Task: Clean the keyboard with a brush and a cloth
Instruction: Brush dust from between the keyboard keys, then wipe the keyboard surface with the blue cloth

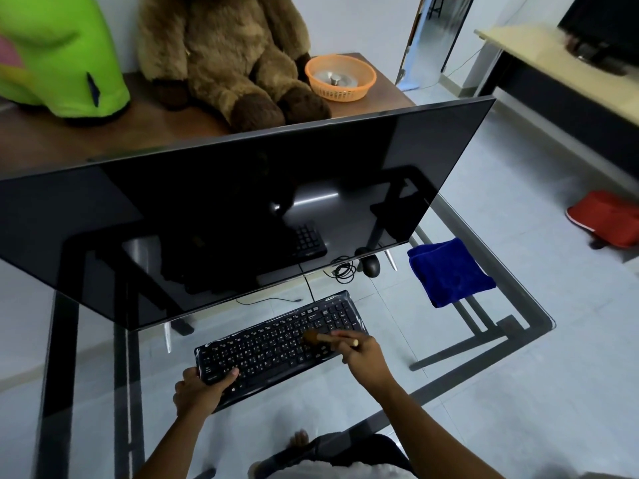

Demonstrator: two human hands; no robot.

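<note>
A glass tabletop [408, 344] on a dark frame is carrying a black keyboard [276, 344] lying at a slant, a folded blue cloth [449, 271] sitting well apart near the right edge, a large dark monitor [224, 216], a black mouse [370, 266] and a coiled cable [344, 271].

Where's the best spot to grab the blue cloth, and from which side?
Probably the cloth's near corner, which hangs a little past the glass table's right edge. Come from the right with the right hand, once it puts down the brush. The cloth lies folded and flat, so pinching that loose edge is easier than scooping the middle.
</note>
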